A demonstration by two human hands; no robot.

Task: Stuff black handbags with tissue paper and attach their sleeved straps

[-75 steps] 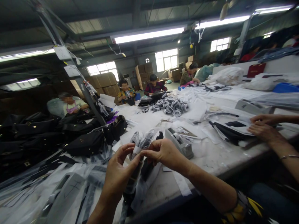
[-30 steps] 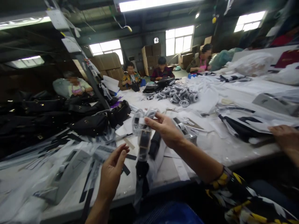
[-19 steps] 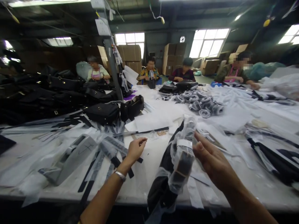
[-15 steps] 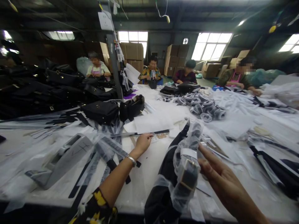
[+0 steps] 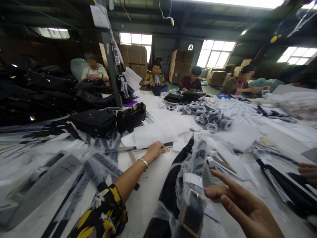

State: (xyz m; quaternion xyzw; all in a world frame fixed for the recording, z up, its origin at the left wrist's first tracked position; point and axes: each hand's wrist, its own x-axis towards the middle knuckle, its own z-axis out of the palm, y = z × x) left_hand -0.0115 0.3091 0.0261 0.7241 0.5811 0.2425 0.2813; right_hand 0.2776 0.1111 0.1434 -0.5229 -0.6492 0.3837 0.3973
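My left hand point(image 5: 155, 150) reaches forward over the white table point(image 5: 148, 201). Its fingers curl down beside small metal pieces point(image 5: 166, 149) at the edge of a white paper sheet point(image 5: 153, 134); what they grip is hidden. My right hand point(image 5: 237, 208) is low at the right. Two of its fingers lie stretched against a black strap with a buckle, wrapped in clear plastic point(image 5: 192, 195), which it holds upright. The thumb is hidden behind the bundle.
Black bags point(image 5: 94, 120) lie beyond my left hand beside a grey pole point(image 5: 109, 56). A heap of rolled wrapped straps point(image 5: 208, 115) sits mid-table. A grey tape dispenser point(image 5: 42, 181) lies left. A co-worker's hand point(image 5: 308, 172) rests at the right. Several people sit at the far side.
My left hand let go of the wrapped strap and stretched forward to the small pieces by the paper. My right hand kept the strap and sank low. The view swung left.
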